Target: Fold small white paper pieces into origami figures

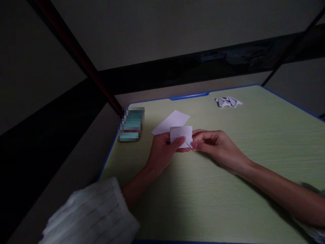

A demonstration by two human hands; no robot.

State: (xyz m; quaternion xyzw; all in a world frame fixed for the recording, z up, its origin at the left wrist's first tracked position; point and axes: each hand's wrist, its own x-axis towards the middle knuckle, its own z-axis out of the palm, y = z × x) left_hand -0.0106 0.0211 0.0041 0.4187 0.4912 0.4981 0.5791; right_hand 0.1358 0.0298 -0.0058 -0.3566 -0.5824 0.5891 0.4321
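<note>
A small folded white paper (pixel 180 134) is held just above the pale green table (pixel 228 189) near its middle. My left hand (pixel 162 150) pinches the paper's left side with thumb and fingers. My right hand (pixel 215 145) pinches its right lower corner. Behind it a flat white sheet (pixel 170 122) lies on the table. The paper shows crease lines.
A pile of several folded white paper pieces (pixel 228 101) lies at the far right of the table. A blurred teal and red object (pixel 131 125) sits at the table's left edge. The table has a blue rim (pixel 189 96). A dark red post (pixel 76 54) rises beyond the left corner.
</note>
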